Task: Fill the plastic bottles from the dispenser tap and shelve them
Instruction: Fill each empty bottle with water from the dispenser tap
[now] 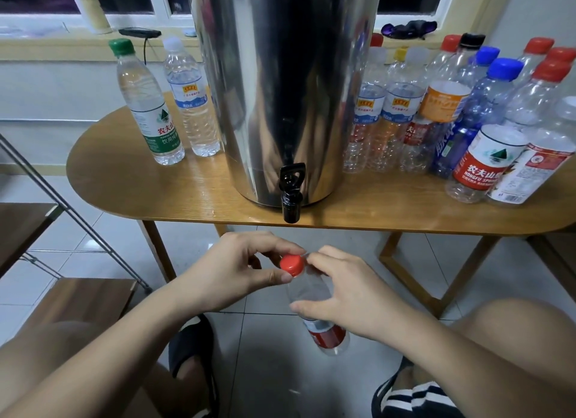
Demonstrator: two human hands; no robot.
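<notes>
Head view: your left hand [237, 268] pinches the red cap [291, 264], right hand [352, 296] grips the bottle [308, 293] body, held low, below the tap [292, 193] & table [156, 199] edge. Keep rt grip firm, don't squeeze; twist cap w/ fingertips [277, 276] only.

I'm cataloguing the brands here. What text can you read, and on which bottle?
"农夫山", "饮用": green-label bottle, left of the dispenser.
"农夫山", "NONGFU SPRI" (cut off at the label's edge): red-label bottle, front right.
Too blurred or small to read: blue-label bottles, orange-label bottle, barcode-label bottle, held bottle.
</notes>
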